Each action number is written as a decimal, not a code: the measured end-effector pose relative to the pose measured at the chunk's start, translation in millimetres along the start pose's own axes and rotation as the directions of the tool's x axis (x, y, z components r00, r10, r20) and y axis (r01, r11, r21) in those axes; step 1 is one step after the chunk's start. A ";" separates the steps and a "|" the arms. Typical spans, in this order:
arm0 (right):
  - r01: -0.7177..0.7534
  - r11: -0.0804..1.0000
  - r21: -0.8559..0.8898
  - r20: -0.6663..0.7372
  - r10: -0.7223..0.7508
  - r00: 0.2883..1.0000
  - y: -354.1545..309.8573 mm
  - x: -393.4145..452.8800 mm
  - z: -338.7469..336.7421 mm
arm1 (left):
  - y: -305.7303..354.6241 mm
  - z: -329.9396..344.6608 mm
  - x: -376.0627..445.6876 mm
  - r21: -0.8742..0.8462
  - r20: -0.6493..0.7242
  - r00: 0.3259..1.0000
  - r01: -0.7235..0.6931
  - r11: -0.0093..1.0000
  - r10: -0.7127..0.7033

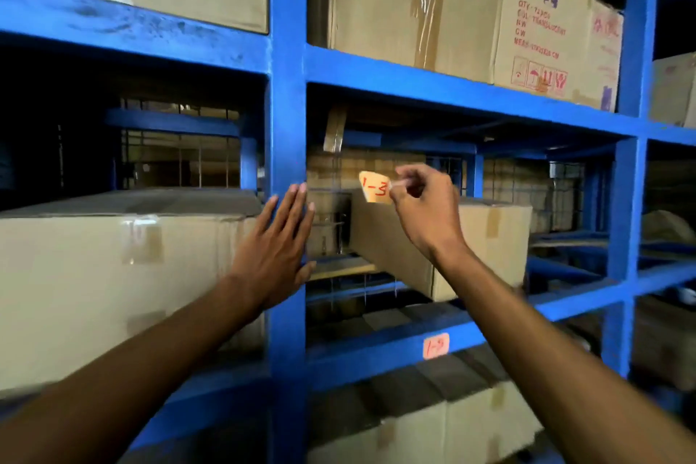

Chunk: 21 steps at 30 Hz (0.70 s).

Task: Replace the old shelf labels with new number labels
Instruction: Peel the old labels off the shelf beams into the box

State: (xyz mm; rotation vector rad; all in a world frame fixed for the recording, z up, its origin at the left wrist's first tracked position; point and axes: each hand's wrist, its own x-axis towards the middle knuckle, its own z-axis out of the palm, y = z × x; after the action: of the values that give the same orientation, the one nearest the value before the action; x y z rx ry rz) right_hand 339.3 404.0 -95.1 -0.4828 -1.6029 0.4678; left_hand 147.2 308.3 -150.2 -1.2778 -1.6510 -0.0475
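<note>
Orange paper with "1-3" written in red is what I have pinched in my right hand [422,207]: this label [373,188] sits at the fingers [400,183], thumb and forefinger closed on its right edge, and it hangs free in the air in front of the middle bay, touching no part of the rack. Whether it is an old one just peeled off or a new one about to go on, I cannot tell from here.

My left hand [277,245] is open, fingers spread flat, palm against the blue upright [287,87] just left of the label, gripping nothing.

Lower down, a second label [435,345] is stuck to the front of the blue crossbeam [376,358]; its red writing starts "1-" but the last digit is too blurred to read.

My judgement is that the job is somewhere in its middle for this bay: one label is fixed on a beam, one is loose in my hand, and the upright and the upper beams show no label at all.

Count, as far as I can see: two labels, two hands, and two cardboard boxes [489,237] on the middle shelf level.
</note>
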 end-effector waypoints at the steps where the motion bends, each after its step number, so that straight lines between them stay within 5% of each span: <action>1: -0.035 0.999 0.034 0.025 0.034 0.999 3.8 -17.8 6.1 | 7.4 6.6 -15.0 -0.026 0.016 1.000 0.004 1.000 -0.003; 6: -0.243 0.964 0.104 0.114 0.231 0.966 36.5 -114.2 34.4 | 46.6 30.2 -81.1 -0.066 0.148 0.988 -0.034 0.997 0.043; 12: -0.509 0.861 0.006 0.223 0.495 0.840 102.7 -257.3 46.4 | 95.2 65.9 -159.6 -0.108 0.336 0.933 -0.099 0.989 0.130; 17: -0.700 0.681 -0.215 0.248 0.732 0.635 166.9 -364.5 44.3 | 134.0 97.6 -221.8 -0.191 0.472 0.857 -0.131 0.973 0.208; 21: -0.725 0.578 -0.375 0.207 0.814 0.542 205.5 -433.7 46.6 | 155.8 120.5 -255.3 -0.207 0.523 0.813 -0.168 0.964 0.254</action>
State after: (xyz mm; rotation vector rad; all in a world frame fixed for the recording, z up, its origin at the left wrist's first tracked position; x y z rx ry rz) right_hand 333.0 328.2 -571.2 -1.4174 -1.7409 1.0966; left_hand 166.1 264.5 -469.2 -1.6975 -1.9973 0.3706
